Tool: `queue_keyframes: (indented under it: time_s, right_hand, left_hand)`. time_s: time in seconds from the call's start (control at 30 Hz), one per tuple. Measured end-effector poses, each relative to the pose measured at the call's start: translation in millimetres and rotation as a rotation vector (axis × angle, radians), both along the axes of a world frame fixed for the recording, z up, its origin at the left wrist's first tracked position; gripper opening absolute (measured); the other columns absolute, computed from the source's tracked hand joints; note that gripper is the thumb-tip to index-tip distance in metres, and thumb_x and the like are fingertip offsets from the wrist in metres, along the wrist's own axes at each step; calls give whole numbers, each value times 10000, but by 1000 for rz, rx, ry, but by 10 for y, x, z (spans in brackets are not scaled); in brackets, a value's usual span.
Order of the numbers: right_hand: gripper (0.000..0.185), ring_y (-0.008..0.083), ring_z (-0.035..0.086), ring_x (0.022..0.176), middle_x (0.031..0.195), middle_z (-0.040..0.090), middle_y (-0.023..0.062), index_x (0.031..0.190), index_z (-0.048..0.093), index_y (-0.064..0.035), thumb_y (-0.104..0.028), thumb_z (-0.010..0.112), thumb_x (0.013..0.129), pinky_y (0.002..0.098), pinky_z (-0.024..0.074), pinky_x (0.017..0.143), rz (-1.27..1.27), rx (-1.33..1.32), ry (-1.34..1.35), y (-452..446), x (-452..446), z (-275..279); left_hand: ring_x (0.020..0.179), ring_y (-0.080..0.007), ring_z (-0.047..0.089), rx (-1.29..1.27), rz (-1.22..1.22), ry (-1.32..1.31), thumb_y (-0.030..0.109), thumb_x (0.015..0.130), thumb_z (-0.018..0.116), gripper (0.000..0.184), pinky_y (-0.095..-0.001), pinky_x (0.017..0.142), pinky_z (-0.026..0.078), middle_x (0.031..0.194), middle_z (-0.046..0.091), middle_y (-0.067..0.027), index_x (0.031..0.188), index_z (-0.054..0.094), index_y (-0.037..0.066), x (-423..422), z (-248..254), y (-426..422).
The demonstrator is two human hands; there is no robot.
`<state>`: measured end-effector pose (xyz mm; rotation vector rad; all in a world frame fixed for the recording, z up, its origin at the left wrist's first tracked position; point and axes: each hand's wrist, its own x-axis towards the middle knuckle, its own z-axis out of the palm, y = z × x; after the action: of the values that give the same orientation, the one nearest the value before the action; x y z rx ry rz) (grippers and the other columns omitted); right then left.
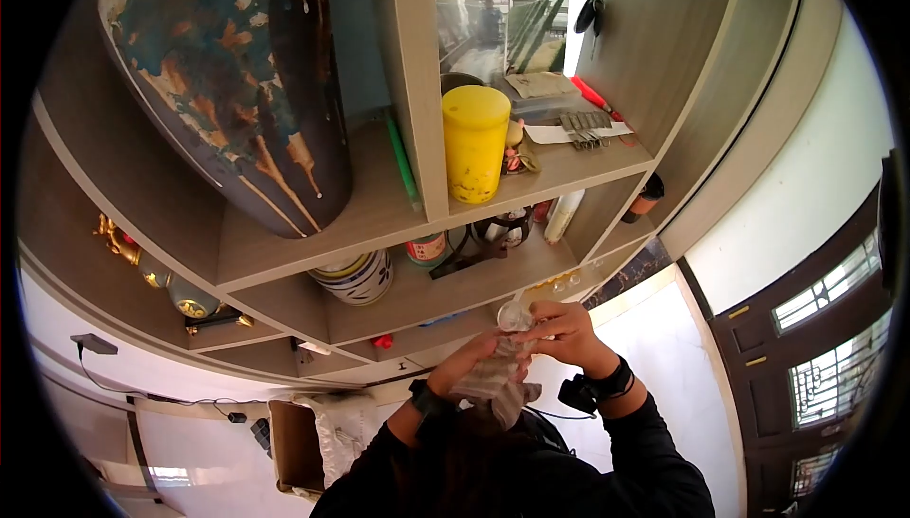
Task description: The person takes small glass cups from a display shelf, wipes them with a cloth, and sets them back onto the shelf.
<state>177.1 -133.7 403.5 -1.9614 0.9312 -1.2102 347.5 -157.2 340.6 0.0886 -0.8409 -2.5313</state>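
Both my hands are together in front of my body, below the shelves. My left hand (466,363) is closed round a striped grey-and-white cloth (491,381), which hangs down between my hands. My right hand (567,336) has its fingers closed at a small clear glass object (515,317), whose round end points up toward the shelf. The cloth touches the lower part of the glass object. Each wrist wears a black band.
Above stand a large dark vase (227,72), a yellow canister (476,144), a striped pot (355,277) and a white bottle (564,216) on wooden shelves (398,238). An open cardboard box (296,447) is on the floor, left. A dark door (806,357) is at right.
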Motion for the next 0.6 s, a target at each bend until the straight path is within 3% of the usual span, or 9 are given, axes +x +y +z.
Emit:
queue_keyframes:
  time_s: [0.07, 0.17, 0.23, 0.27, 0.33, 0.4, 0.47, 0.53, 0.6]
  right_hand:
    - [257, 161, 402, 518, 565, 409, 37, 773, 646, -42, -67, 729, 531, 254, 321, 464, 40, -91, -3, -13, -35, 16]
    - [229, 171, 436, 536, 600, 445, 50, 793, 637, -37, -55, 702, 574, 254, 347, 488, 8, -17, 26, 15, -69, 88]
    - [206, 184, 464, 558, 634, 477, 60, 812, 630, -33, -26, 676, 611, 255, 369, 509, -27, 40, 87, 40, -120, 128]
    - [196, 177, 459, 557, 631, 479, 58, 810, 627, -27, -27, 674, 619, 253, 366, 507, -71, 57, 103, 59, -155, 125]
    - [187, 171, 455, 556, 628, 482, 57, 807, 624, -20, -29, 672, 627, 252, 364, 506, -116, 74, 117, 72, -238, 112]
    - [156, 156, 453, 555, 617, 481, 53, 791, 620, -10, -24, 663, 642, 248, 363, 506, -10, 153, 47, 109, -312, 53]
    - [132, 149, 462, 571, 622, 488, 49, 774, 618, -5, -12, 656, 647, 241, 361, 508, 19, 194, 0, 133, -326, 33]
    - [106, 153, 468, 588, 644, 495, 55, 755, 613, 0, 12, 641, 654, 239, 359, 514, 132, 253, -72, 161, -347, 55]
    - [73, 158, 465, 598, 657, 497, 68, 664, 598, -10, 60, 616, 654, 238, 353, 519, 127, 290, -102, 196, -348, 94]
  left_hand:
    - [805, -218, 524, -23, -105, 105, 388, 763, 533, 507, -322, 732, 410, 902, 510, -101, 1064, 388, 7, -15, -24, -26]
    - [834, -200, 536, -19, -1, -103, 317, 778, 536, 427, -309, 718, 436, 927, 523, -110, 1051, 400, 18, 26, 168, -4]
    - [795, -107, 526, 11, 149, -337, 222, 789, 548, 366, -217, 708, 422, 910, 524, -48, 1067, 430, 16, 77, 257, -4]
    - [795, -107, 526, 11, 151, -335, 222, 789, 548, 366, -217, 708, 422, 910, 524, -48, 1067, 430, 16, 120, 247, -15]
    - [806, -82, 518, -165, 417, -466, 158, 786, 552, 328, -207, 701, 422, 911, 529, -26, 1066, 447, 23, 242, 215, -45]
    - [804, -76, 515, -154, 434, -490, 105, 768, 568, 297, -202, 688, 418, 907, 532, -17, 1039, 479, 26, 351, 281, -71]
    - [793, -80, 512, -500, 610, -613, 63, 744, 584, 246, -205, 673, 416, 899, 535, -25, 974, 516, 12, 376, 434, -52]
    - [792, -108, 516, -592, 700, -556, 22, 710, 598, 224, -221, 684, 410, 888, 542, -48, 923, 535, -1, 326, 592, -23]
    - [808, -150, 520, -1000, 786, -528, 7, 683, 607, 233, -244, 706, 407, 883, 545, -74, 905, 538, -10, 331, 743, 1]
